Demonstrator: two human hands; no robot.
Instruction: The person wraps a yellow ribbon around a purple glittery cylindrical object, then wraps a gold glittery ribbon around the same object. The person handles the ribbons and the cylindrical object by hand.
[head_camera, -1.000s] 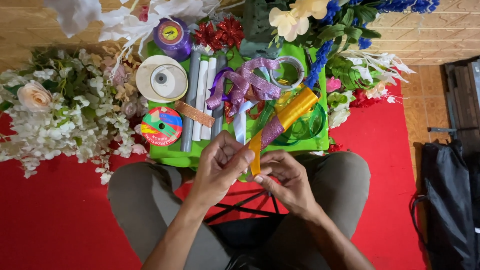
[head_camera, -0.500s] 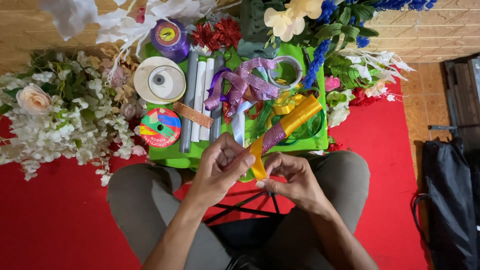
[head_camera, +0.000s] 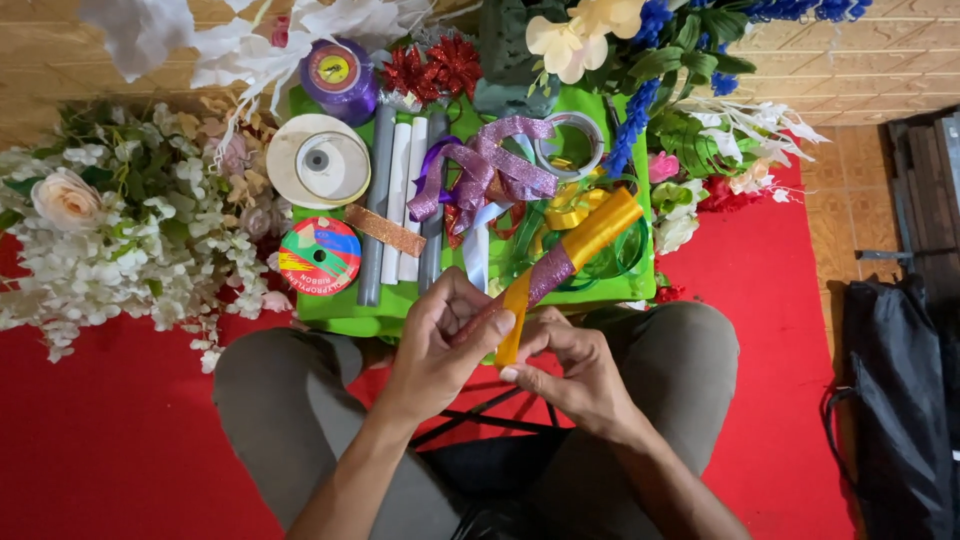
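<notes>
The left hand (head_camera: 440, 345) pinches the lower end of a glossy orange-yellow ribbon strip (head_camera: 575, 255) wound with glittery purple ribbon (head_camera: 550, 275), while the right hand (head_camera: 570, 375) closes thumb and fingers on it from below, steadying it for the wrap. The strip slants up over a green plastic tray (head_camera: 335, 310) of ribbon spools, above the seated person's knees on a red cloth (head_camera: 110, 440). White artificial flowers (head_camera: 110, 240) lie to the left. Since a second ago, the hands have drawn closer together.
</notes>
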